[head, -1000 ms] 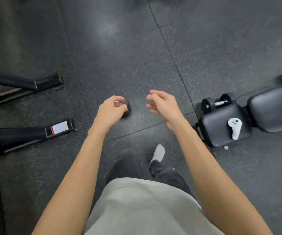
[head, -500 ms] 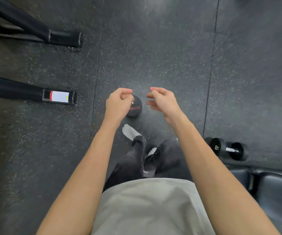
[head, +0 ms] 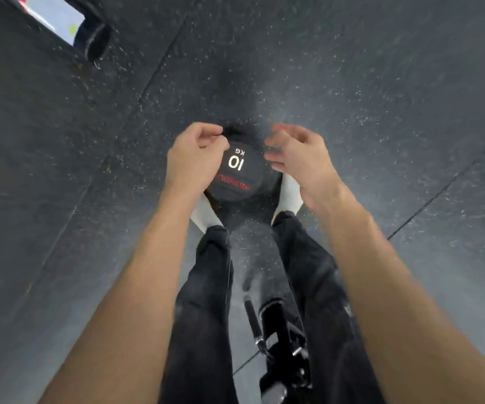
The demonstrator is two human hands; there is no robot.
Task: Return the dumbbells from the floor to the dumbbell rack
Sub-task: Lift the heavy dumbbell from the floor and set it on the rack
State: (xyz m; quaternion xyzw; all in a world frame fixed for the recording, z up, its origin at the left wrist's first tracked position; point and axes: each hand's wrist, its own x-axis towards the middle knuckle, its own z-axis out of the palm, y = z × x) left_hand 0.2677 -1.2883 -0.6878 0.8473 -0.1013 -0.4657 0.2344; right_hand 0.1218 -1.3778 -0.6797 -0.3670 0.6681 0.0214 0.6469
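- Left hand [head: 196, 158]: fingers curled, apparently round the hidden handle of the black round-headed rubber dumbbell marked "10 KG" [head: 237, 176]; grip itself not visible behind the near head.
- Right hand [head: 296, 158]: fingers loosely bent, beside the right edge of the dumbbell head, holding nothing; whether touching the head, cannot tell.
- Dumbbell: seen end-on between both hands, above the gap between two white-socked feet [head: 289, 193]; held or resting on the dark speckled rubber floor [head: 381, 112], cannot tell. Rack out of view.
- Hazard, drop: heavy weight apparently carried by one hand only; slip of the left grip likely to land the head on socked toes directly beneath.
- Hazard, pinch: right fingers close against the head; sideways swing likely to trap them.
- Hazard, strain: deep forward bend over the load; jerked lift judged hard on the back.
- Hazard, trip: black metal frame with chrome fittings [head: 279, 339] between the legs, black tube with white label [head: 69, 21] at upper left; either likely to catch a foot when turning away.
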